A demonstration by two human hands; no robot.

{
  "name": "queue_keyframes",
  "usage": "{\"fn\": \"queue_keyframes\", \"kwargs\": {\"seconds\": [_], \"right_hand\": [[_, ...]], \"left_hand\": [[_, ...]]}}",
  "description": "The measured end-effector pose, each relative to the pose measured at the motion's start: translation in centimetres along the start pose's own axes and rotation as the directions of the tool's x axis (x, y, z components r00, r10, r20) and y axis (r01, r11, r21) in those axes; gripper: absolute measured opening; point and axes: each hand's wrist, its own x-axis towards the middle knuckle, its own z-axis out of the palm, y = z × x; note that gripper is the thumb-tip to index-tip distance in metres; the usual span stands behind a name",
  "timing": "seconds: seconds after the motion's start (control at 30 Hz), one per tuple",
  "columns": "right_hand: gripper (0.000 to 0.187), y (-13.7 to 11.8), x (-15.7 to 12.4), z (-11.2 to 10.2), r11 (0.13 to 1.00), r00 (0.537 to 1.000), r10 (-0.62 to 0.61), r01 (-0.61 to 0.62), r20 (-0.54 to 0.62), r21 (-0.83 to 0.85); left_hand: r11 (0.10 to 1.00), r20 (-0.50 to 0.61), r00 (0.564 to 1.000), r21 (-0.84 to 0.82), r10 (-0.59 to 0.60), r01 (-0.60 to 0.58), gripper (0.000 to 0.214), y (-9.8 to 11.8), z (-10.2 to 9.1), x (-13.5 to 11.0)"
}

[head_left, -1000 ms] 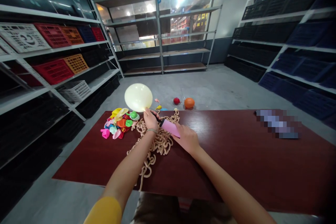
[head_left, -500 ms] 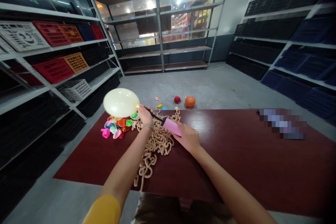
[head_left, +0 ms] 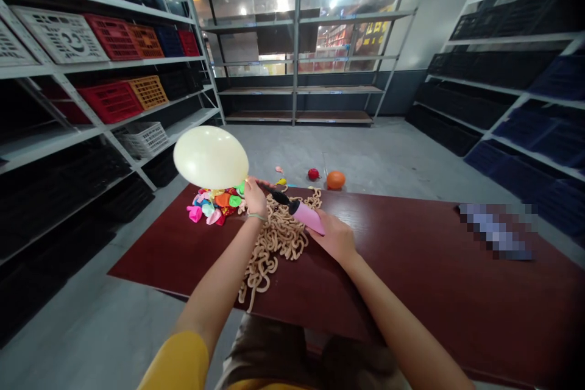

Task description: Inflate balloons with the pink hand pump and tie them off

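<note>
A pale yellow balloon [head_left: 211, 157], well inflated, stands out to the left of my left hand [head_left: 255, 197]. The fingers of that hand are closed round the balloon's neck, at the black nozzle end of a balloon pump [head_left: 309, 217]. My right hand [head_left: 336, 235] is wrapped round the pump's pink barrel. Under my hands lies a heap of tan, curly rope-like pieces [head_left: 278, 233] on the dark red table [head_left: 411, 280]. Several uninflated balloons [head_left: 222, 200] in mixed colours are piled below the big balloon.
An orange balloon [head_left: 336, 180] and a small red balloon [head_left: 313, 174] lie on the floor past the table's far edge. At the table's right is a blurred-out flat object [head_left: 493, 228]. Shelves with crates [head_left: 114, 36] flank the left; more racks stand behind and right.
The pale yellow balloon has grown larger. The pump's black shaft shows longer between my hands. My view has shifted slightly, and both hands keep their hold.
</note>
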Motion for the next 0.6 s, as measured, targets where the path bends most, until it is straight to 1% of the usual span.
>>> {"fn": "queue_keyframes", "kwargs": {"seconds": [0.07, 0.17, 0.23, 0.3, 0.4, 0.5, 0.6], "right_hand": [[0.053, 0.2, 0.0, -0.2, 1.000, 1.000, 0.008, -0.008, -0.001, 0.017], [0.055, 0.5, 0.0, -0.6, 1.000, 1.000, -0.015, 0.015, 0.019, 0.021], [0.055, 0.4, 0.0, -0.8, 0.998, 0.998, -0.055, 0.056, 0.042, -0.002], [0.054, 0.3, 0.0, -0.9, 0.995, 0.994, -0.099, 0.101, 0.056, -0.023], [0.054, 0.0, 0.1, -0.7, 0.988, 0.987, -0.152, 0.153, 0.046, -0.022], [0.054, -0.1, 0.3, -0.4, 0.981, 0.980, -0.194, 0.194, 0.036, 0.001], [0.054, 0.0, 0.3, -0.3, 0.979, 0.978, -0.203, 0.203, 0.037, 0.019]], "left_hand": [[0.999, -0.008, 1.000, 0.049, 0.009, -0.009, 0.027, 0.9, -1.3, 1.2], [0.992, -0.002, 0.997, 0.100, 0.077, -0.076, 0.025, 2.0, -3.4, 2.3], [0.985, 0.024, 0.994, 0.133, 0.106, -0.109, 0.026, 2.5, -4.6, 2.7], [0.978, 0.066, 0.991, 0.164, 0.117, -0.126, 0.028, 2.8, -5.4, 2.8], [0.976, 0.134, 0.983, 0.166, 0.122, -0.143, 0.030, 2.5, -5.6, 2.6], [0.977, 0.195, 0.973, 0.148, 0.121, -0.151, 0.032, 1.6, -5.4, 2.0], [0.972, 0.304, 0.948, 0.181, 0.089, -0.149, 0.033, 0.6, -5.5, 1.3]]}}
